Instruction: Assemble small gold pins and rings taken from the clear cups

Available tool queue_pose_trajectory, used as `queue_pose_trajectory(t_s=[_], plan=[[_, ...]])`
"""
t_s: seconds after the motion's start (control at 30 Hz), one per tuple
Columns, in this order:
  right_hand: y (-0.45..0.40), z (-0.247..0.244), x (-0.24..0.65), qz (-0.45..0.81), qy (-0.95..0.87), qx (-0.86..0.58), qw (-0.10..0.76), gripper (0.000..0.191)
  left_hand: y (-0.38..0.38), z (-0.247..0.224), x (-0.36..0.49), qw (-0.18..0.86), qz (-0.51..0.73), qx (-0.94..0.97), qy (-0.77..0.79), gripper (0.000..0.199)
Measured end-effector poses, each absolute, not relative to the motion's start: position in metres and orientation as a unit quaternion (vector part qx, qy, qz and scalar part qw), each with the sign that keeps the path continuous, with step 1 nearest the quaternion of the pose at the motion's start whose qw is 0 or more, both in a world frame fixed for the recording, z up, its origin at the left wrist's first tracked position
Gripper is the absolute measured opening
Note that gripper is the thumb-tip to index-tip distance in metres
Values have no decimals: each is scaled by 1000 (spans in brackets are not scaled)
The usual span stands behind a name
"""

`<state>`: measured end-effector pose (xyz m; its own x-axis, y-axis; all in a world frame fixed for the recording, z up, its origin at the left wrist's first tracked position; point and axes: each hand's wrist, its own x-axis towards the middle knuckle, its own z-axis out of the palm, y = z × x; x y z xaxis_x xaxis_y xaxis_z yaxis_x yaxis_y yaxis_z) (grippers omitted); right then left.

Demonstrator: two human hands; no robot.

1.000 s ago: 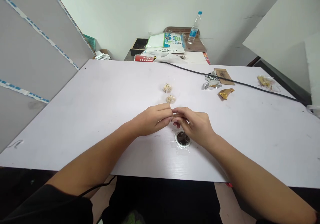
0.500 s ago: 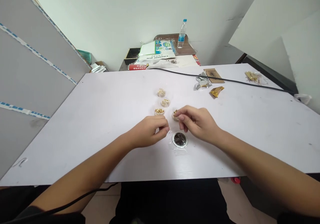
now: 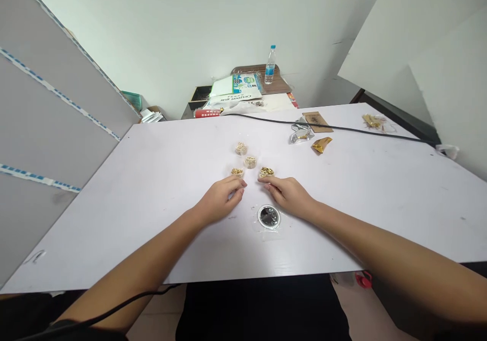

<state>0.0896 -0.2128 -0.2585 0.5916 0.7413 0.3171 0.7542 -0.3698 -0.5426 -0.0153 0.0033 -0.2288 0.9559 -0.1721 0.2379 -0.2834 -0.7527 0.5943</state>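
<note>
Several small clear cups of thin gold-coloured metal pieces stand mid-table. My left hand (image 3: 222, 197) rests just in front of the front left cup (image 3: 237, 172), its fingers loosely curved and the thumb a little apart from them. My right hand (image 3: 289, 194) lies at the near edge of the front right cup (image 3: 267, 171); its index finger is stretched along the cup's front, with the thumb below. Nothing shows between the fingers of either hand. Behind them are a middle cup (image 3: 250, 162) and a rear cup (image 3: 241, 148). Nearer me lies a round black disc with a white rim (image 3: 269, 216).
A black cable (image 3: 281, 122) crosses the back of the white table (image 3: 171, 158). Toward the back right lie a gold foil packet (image 3: 321, 145), a silver packet (image 3: 302, 135) and a brown card (image 3: 318, 122). A water bottle (image 3: 270, 66) stands beyond the table.
My right hand has lowered and moved left to the near edge of the front right cup, uncovering its contents. My left hand has shifted slightly left. The camera view has also shifted a little.
</note>
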Motion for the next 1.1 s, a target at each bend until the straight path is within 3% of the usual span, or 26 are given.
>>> queue_pose_trajectory(t_s=[0.27, 0.4, 0.6, 0.77, 1.1], plan=[[-206, -250, 108, 81, -450, -778, 432, 29, -10, -221, -9, 360, 65, 925, -102, 24], [-208, -243, 101, 111, -436, -757, 475, 31, -26, -227, -7, 464, 76, 880, -63, 22], [-196, -232, 86, 320, -379, -597, 631, 50, -29, -247, -9, 602, 156, 776, -108, 33], [-182, -240, 76, 296, -314, -553, 712, 50, -20, -251, -12, 641, 109, 752, -109, 37], [-188, -245, 66, 318, -298, -531, 727, 43, -20, -243, -13, 636, 62, 764, -86, 35]])
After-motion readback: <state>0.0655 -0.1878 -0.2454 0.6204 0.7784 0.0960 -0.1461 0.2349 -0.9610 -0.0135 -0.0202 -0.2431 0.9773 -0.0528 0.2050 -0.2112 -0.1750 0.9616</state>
